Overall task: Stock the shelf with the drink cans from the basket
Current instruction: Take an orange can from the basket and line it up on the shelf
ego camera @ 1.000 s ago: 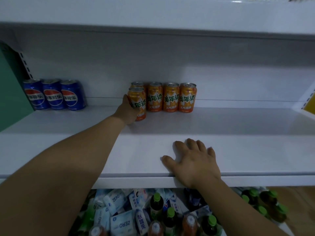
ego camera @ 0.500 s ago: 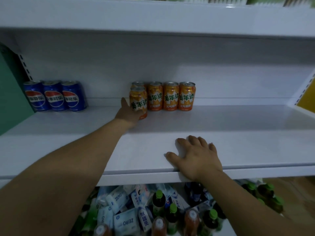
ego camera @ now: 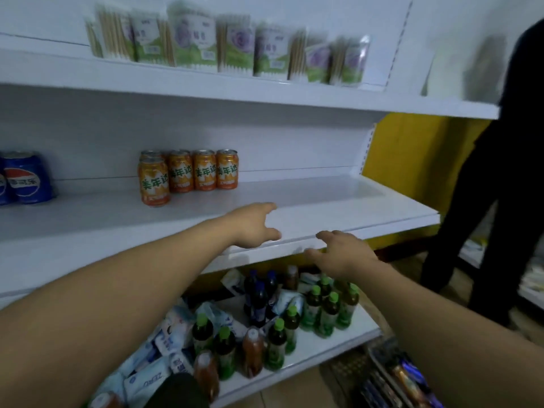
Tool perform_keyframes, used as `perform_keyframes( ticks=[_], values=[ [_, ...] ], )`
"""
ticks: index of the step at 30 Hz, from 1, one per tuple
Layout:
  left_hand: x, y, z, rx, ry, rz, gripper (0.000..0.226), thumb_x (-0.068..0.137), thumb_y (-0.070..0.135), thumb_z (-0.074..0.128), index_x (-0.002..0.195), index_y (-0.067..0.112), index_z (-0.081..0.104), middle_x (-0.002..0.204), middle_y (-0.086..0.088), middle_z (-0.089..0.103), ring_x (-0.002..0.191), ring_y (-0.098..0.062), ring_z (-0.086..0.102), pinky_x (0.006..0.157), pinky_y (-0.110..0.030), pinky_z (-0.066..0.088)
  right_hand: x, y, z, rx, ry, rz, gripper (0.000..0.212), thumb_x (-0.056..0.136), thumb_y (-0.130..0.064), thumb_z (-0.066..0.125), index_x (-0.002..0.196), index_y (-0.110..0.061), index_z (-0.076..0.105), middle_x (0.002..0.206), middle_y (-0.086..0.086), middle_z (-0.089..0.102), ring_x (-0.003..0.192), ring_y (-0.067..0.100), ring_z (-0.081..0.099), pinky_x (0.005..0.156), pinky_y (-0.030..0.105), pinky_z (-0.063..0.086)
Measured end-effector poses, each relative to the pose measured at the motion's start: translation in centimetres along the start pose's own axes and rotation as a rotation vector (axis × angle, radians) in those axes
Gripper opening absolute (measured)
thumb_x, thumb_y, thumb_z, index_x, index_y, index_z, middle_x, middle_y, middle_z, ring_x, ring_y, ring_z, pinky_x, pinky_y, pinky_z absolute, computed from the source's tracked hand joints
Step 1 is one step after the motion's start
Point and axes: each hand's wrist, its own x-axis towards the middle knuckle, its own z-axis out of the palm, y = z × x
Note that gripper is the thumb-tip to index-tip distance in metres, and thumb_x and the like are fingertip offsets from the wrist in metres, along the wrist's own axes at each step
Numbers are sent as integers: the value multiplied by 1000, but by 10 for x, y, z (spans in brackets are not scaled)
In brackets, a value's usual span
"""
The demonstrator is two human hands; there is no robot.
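Several orange drink cans [ego camera: 203, 169] stand in a row at the back of the white middle shelf [ego camera: 338, 198], and one more orange can [ego camera: 154, 183] stands in front of the row's left end. Blue cola cans [ego camera: 26, 178] stand at the shelf's far left. My left hand [ego camera: 255, 225] hovers over the shelf's front edge with relaxed fingers and holds nothing. My right hand [ego camera: 344, 252] is just off the front edge, fingers spread, empty. A basket [ego camera: 397, 375] with dark cans shows at the lower right, blurred.
Green-capped bottles [ego camera: 323, 307] and blue-white packets [ego camera: 164, 348] crowd the lower shelf. Packets [ego camera: 206, 42] line the top shelf. A person in dark clothes [ego camera: 506, 178] stands to the right, beside a yellow wall.
My left hand let go of the front orange can and drew back to the shelf's edge. My right hand lifted off the shelf. The view swung right and back.
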Motion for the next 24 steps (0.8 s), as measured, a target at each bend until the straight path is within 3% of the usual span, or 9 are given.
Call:
perform_keyframes(
  ticks=[4,11,15,21,24],
  values=[
    [5,85,45,56,-91,200,76,91,43,57,152,19,18,159,-2,18,144,-21,23,114,-29,22,-73,78,-3,10,12,239,64,91,-64,37,142,-25,39,138,5,48,123,29,47,98,43,43],
    [-7,194,122,111,-265,486,75,91,42,58,151,20,19,158,-2,20,142,-22,27,113,-33,27,-203,170,9,107,49,638,65,92,-61,39,148,-27,33,150,5,39,133,27,40,105,43,40],
    [0,227,160,155,-341,598,75,91,42,58,152,21,18,159,-3,17,144,-22,21,115,-34,24,-239,194,23,124,34,758,67,93,-60,39,150,-27,30,151,5,40,133,26,42,101,37,40],
    [31,260,217,154,-458,713,61,90,34,61,144,20,37,148,-4,39,132,-22,40,107,-35,37,-258,225,47,259,7,899,60,96,-53,44,146,-21,36,145,6,47,126,25,48,99,35,43],
    [55,269,255,153,-553,691,65,91,34,60,147,21,30,150,-3,35,133,-22,39,106,-34,37,-256,245,66,257,-26,965,59,93,-56,46,142,-25,41,136,4,53,119,22,51,96,36,46]
  ],
)
